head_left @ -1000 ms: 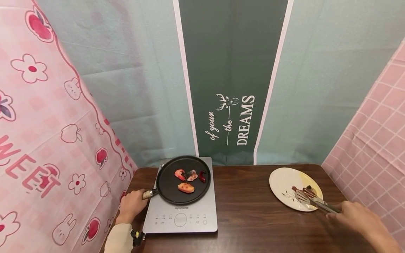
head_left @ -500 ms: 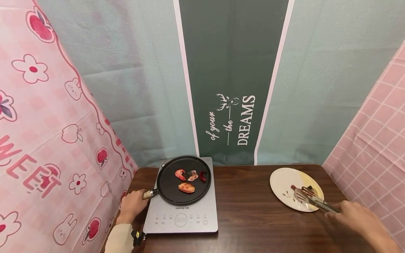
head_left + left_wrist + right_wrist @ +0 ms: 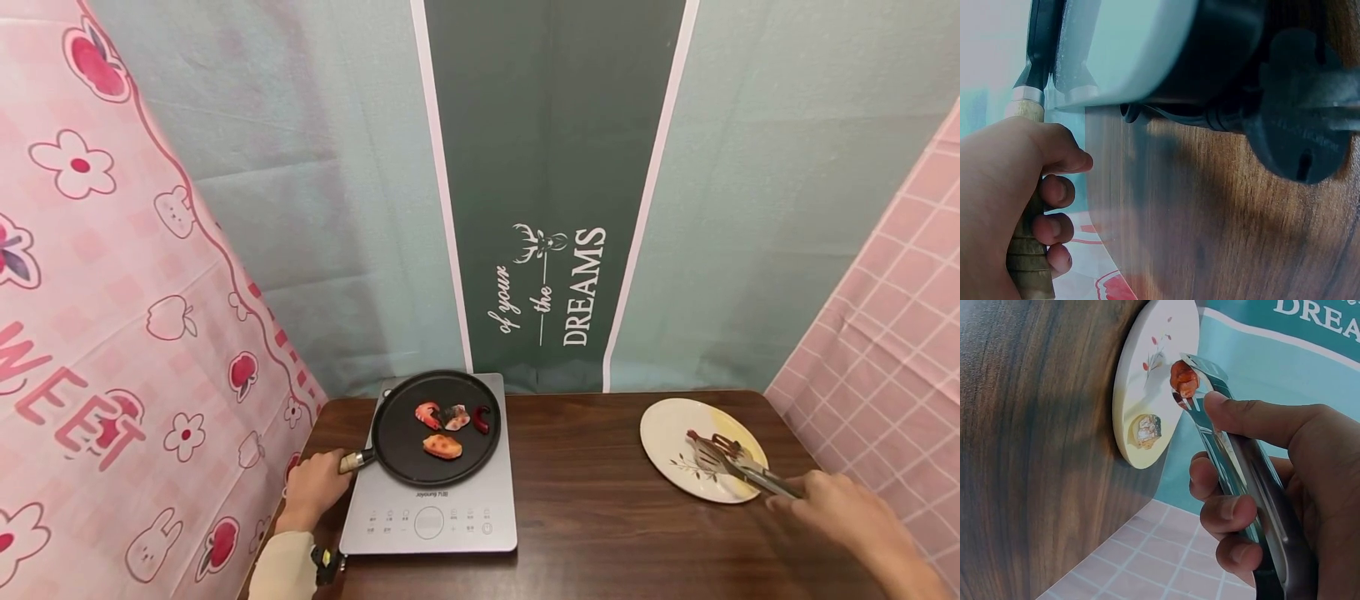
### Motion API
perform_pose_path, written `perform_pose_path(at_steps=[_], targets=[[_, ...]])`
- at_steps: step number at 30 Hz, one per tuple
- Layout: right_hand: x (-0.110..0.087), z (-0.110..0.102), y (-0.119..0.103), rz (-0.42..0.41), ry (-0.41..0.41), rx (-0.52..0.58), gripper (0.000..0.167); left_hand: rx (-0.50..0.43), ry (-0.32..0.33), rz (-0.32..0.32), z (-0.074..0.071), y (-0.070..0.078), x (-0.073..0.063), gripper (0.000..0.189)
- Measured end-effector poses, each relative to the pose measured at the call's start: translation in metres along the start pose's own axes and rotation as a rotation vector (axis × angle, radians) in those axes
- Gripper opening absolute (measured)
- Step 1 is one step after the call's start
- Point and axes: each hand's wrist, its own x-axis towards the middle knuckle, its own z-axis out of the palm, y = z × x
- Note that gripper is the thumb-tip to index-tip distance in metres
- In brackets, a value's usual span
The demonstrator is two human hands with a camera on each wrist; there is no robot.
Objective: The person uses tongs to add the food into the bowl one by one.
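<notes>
Grips the single wooden handle at the left of one round black pan with the left hand, fingers closed round the wood. Counts four food pieces in the pan: one red-orange shrimp, one dark-and-pale piece just beside it, one curved dark red piece near the pan's right edge and one orange-brown piece toward its near side. Shows one silver cooktop beneath the pan, on one brown tabletop.

Holds one pair of metal tongs with the right hand, well to the right of the pan, fingers curled round both arms. Pinches at least one reddish-brown piece between the tips, over one cream-and-yellow plate, also well right of the pan. Shows one more piece on the plate. Cannot tell the number hidden behind the tongs. Behind the pan, shows one grey-green backdrop with one deer head.
</notes>
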Motion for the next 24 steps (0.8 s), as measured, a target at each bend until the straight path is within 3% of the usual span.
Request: perform_pose_path(at_steps=[13, 24], targets=[[0.004, -0.005, -0.006, -0.034, 0.076, -0.004, 0.040, 0.000, 0.015, 0.005, 0.001, -0.001, 0.000, 0.015], [0.007, -0.012, -0.014, -0.029, 0.049, -0.006, 0.045, 0.004, 0.019, 0.011, 0.002, -0.002, 0.000, 0.014]])
